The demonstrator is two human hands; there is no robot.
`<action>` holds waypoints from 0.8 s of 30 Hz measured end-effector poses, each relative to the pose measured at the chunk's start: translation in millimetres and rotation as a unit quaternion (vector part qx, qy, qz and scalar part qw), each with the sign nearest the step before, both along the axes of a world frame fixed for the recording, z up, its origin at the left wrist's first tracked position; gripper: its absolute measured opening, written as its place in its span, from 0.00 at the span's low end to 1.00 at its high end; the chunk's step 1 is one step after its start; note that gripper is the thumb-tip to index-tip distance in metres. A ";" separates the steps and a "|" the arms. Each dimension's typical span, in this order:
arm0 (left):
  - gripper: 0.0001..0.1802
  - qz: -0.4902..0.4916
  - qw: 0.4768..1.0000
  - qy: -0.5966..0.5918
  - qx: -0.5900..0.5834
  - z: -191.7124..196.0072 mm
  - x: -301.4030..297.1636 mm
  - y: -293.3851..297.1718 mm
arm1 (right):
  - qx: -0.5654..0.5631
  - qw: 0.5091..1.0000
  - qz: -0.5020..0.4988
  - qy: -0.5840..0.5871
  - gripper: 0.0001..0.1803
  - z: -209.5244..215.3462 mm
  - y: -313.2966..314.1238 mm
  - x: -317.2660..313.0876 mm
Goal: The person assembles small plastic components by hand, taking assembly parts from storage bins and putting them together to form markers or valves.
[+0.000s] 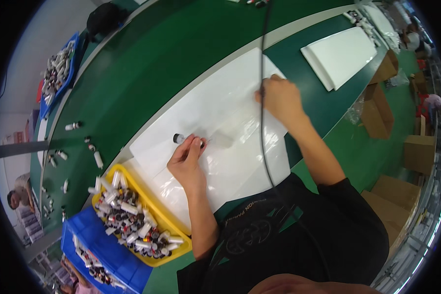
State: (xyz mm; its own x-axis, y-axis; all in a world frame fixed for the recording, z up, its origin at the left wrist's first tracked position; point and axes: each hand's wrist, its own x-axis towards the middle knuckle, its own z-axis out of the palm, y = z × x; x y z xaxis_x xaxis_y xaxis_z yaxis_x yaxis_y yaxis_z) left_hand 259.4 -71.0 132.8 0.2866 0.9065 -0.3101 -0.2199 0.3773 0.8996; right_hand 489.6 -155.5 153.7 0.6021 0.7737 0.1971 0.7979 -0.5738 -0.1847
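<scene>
My left hand (186, 165) is closed in a pinch above a white sheet-covered work surface (181, 110). Its fingers hold a small pump-bottle-like part (179, 138) with a pale body and a black end; another dark bit shows at the fingertips. To the right, my right hand (281, 100) is curled over the far right side of the white sheet. Its fingers are bent inward, and what they hold, if anything, is hidden. Between the hands, a faint see-through rectangular piece (222, 139) appears on the sheet; I cannot tell what it is.
A yellow bin (181, 244) full of small white and black parts stands left of me, beside a blue bin (105, 245). Loose parts (98, 158) lie on the green conveyor (147, 83). White stacked sheets (340, 56) lie right; cardboard boxes (377, 112) stand beyond. A black cable (262, 147) crosses the view.
</scene>
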 end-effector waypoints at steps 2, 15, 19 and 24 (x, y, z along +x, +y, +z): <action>0.10 0.004 0.999 0.036 0.027 -2.8 1.0 -1.1 | -0.046 0.998 -0.011 -0.050 0.05 -9.4 8.6 -4.6; 0.10 -0.024 0.998 0.049 0.025 -11.2 -4.3 -6.2 | -0.033 0.945 -0.082 0.314 0.16 22.2 4.1 26.7; 0.10 -0.038 0.997 0.056 0.028 -8.6 -2.0 0.4 | -0.002 0.957 -0.076 0.281 0.14 28.0 2.1 24.0; 0.09 -0.028 0.998 0.046 0.041 -8.9 -4.4 4.6 | 0.023 0.959 -0.058 0.277 0.12 17.6 6.3 15.5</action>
